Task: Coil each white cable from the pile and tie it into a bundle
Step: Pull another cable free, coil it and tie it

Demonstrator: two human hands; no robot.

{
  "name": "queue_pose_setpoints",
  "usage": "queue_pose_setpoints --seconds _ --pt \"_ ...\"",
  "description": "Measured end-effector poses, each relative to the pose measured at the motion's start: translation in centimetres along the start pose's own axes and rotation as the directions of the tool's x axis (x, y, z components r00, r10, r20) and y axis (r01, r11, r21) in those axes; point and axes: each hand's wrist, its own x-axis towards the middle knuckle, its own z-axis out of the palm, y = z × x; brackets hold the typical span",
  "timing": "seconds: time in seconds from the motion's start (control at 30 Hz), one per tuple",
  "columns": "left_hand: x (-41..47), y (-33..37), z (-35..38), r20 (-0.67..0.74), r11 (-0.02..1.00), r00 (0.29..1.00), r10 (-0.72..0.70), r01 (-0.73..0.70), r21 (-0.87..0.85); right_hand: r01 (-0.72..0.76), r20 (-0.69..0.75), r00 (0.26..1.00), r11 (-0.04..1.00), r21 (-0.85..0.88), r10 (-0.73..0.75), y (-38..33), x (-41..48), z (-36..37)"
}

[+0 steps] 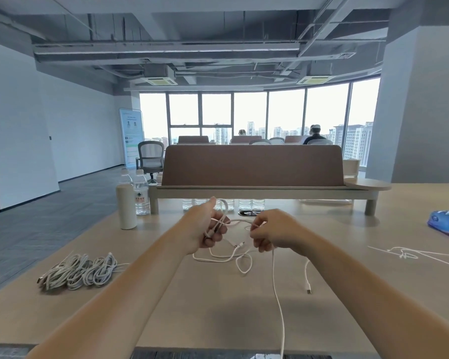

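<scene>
White cable [273, 270] spans left hand [205, 227] to right hand [273, 230], overhanging table [208, 314] edge.

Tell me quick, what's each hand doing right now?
Left hand: closed, gripping loops of the thin white cable.
Right hand: closed, pinching that cable too.

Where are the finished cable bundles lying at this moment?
In the head view, the coiled cable bundles lie on the left part of the table, nearer the person than the white bottle and to the left of the left hand.
</scene>
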Motion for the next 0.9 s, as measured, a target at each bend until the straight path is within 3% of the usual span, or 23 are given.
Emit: queue_pose_setpoints --seconds 0.13,0.3,0.47,0.67,0.77,0.9 --pt "0.1 -0.3 -0.5 0.035 0.998 0.999 -0.029 0.026 0.065 -0.116 -0.024 0.992 0.959 0.257 0.127 1.2 0.2 -0.5" --pt "-0.1 -1.0 0.7 0.126 0.984 0.991 -0.038 0.015 0.176 -0.107 -0.155 0.975 0.952 0.288 0.157 0.2 0.5 0.1" --pt "-0.2 -1.4 1.7 0.128 0.977 0.991 -0.037 0.009 0.211 -0.069 -0.247 0.951 0.908 0.413 0.185 -0.6 0.6 0.6" --pt "-0.6 -0.9 2.1 0.062 0.982 0.997 -0.044 0.032 0.185 0.012 -0.273 0.958 0.939 0.343 0.088 -1.5 0.3 1.1" --pt "-0.6 -1.1 2.0 0.050 0.982 0.998 -0.031 0.022 0.188 0.013 -0.234 0.969 0.937 0.350 0.074 -2.1 0.1 1.3" --pt "-0.6 -1.2 1.8 0.029 0.989 0.999 -0.013 0.009 0.147 -0.034 -0.261 0.961 0.976 0.216 0.091 -2.1 -0.3 1.1"
